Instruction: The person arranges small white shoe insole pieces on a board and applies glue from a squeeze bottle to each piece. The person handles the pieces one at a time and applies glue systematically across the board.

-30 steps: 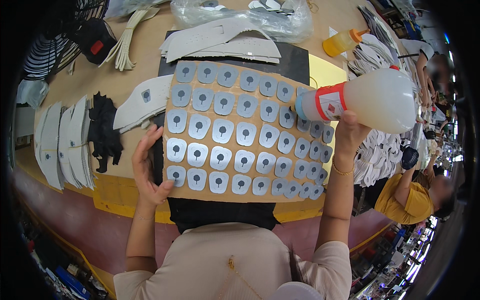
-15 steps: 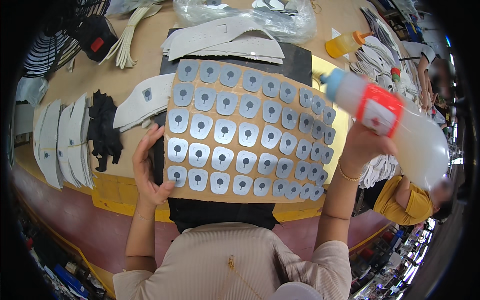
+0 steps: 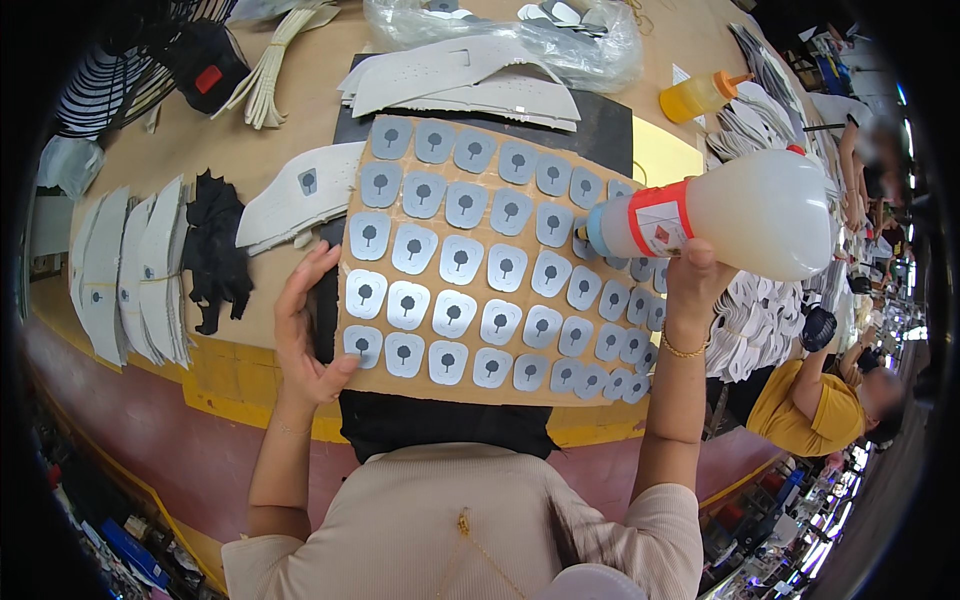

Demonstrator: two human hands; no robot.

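Observation:
A brown cardboard sheet (image 3: 469, 392) lies in front of me, covered with rows of small grey patches (image 3: 460, 262), each bearing a dark tree shape. At its lower left edge is my left hand (image 3: 312, 340), thumb on top and fingers around the side, gripping the sheet. My right hand (image 3: 697, 285) is closed round a translucent squeeze bottle (image 3: 775, 215) with a red-and-white label and a blue cap. The bottle is tipped on its side, its dark nozzle pointing left over the patches on the right half. Whether liquid comes out cannot be made out.
White curved pieces (image 3: 470, 80) are stacked beyond the sheet, with another stack (image 3: 290, 205) at its left. Farther left are black scraps (image 3: 215, 250) and bundled white pieces (image 3: 155, 270). A yellow bottle (image 3: 695, 97), a plastic bag (image 3: 600, 50) and a black fan (image 3: 120, 85) stand around. Co-workers sit at right.
My right hand has swung the bottle left and down, so its nozzle is now over the patches. My left hand keeps its hold on the cardboard.

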